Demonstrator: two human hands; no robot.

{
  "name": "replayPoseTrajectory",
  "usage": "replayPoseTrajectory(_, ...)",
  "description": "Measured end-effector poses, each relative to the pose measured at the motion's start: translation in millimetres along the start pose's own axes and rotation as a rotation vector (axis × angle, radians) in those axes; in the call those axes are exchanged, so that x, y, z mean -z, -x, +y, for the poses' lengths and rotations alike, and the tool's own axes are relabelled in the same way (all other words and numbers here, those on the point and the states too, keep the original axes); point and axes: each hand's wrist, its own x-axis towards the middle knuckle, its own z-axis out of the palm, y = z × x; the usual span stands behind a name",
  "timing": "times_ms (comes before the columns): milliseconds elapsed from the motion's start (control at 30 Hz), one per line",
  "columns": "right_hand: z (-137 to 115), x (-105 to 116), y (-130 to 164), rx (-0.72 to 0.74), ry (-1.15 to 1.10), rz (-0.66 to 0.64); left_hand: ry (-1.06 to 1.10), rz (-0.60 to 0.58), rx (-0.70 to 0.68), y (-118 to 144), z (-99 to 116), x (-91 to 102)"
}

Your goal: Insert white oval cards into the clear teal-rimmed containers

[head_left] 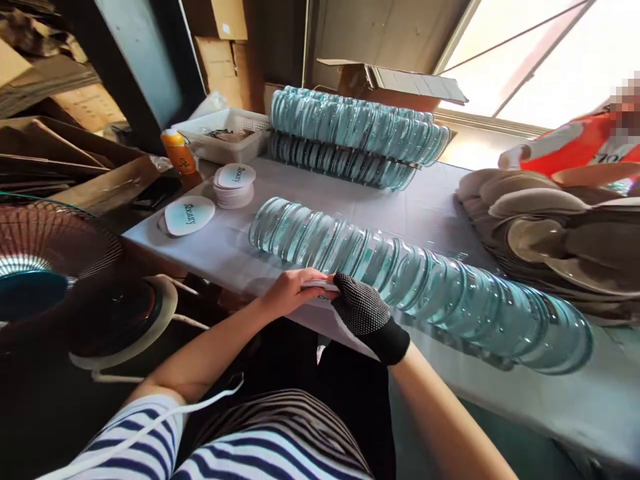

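Note:
Just in front of my body, at the table's near edge, both hands are closed on a thin stack of white cards, seen nearly edge-on. My left hand is bare and pinches the stack's left end. A black glove with white dots covers my right hand, which grips the other end. Beyond my hands lies a long row of clear glass bowls or lids, nested on their sides. To the left stand a pile of round white cards and a flatter batch of printed cards.
Two more glass rows lie at the back, beside a white basket and an orange bottle. Brown-grey round pieces are heaped at right, near a person in orange. A fan and stool stand left.

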Motion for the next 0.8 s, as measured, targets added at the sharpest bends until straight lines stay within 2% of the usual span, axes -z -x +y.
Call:
replayPoseTrajectory(133, -11.7, 13.9, 4.5, -0.047, 0.049, -0.108, -0.015, -0.017, 0.016, 3.1, -2.8, 10.5)
replayPoseTrajectory(200, -15.8, 15.2, 7.4, -0.058, 0.016, -0.139, 0.036, -0.006, 0.068, 8.1, -2.0, 11.6)
replayPoseTrajectory(267, -17.2, 9.8, 9.3, -0.143, -0.121, -0.047, 0.157, 0.111, 0.191, 13.8, -3.1, 8.8)
replayPoseTrajectory(367, -15.1, -4.3, 10.4, -0.394, -0.484, 0.239, 0.489, 0.407, 0.436, 21.9, -5.2, 1.2)
replayPoseTrajectory(433, -14.1, -10.6, 12.9, -0.52, -0.698, 0.328, 0.675, 0.474, 0.558, 26.6, -2.3, -1.0)
replayPoseTrajectory(467, -14.4, -11.3, 15.3, -0.552, -0.753, 0.324, 0.716, 0.472, 0.605, 28.6, 0.8, 0.2)
replayPoseTrajectory(533, -16.4, -7.2, 22.2, -0.543, -0.733, 0.244, 0.705, 0.469, 0.685, 31.7, 9.4, 7.0)
replayPoseTrajectory(600, -18.4, 1.5, 30.0, -0.472, -0.693, 0.123, 0.661, 0.463, 0.747, 33.1, 18.0, 16.6)
replayPoseTrajectory(667, -18.3, 9.6, 35.5, -0.379, -0.78, -0.007, 0.657, 0.433, 0.778, 32.0, 23.0, 23.5)
replayPoseTrajectory(733, -15.0, 13.1, 37.0, -0.319, -0.92, -0.104, 0.666, 0.401, 0.786, 28.1, 22.5, 24.5)
replayPoseTrajectory(800, -9.7, 12.1, 36.0, -0.33, -0.907, -0.135, 0.539, 0.343, 0.779, 22.6, 18.3, 21.4)
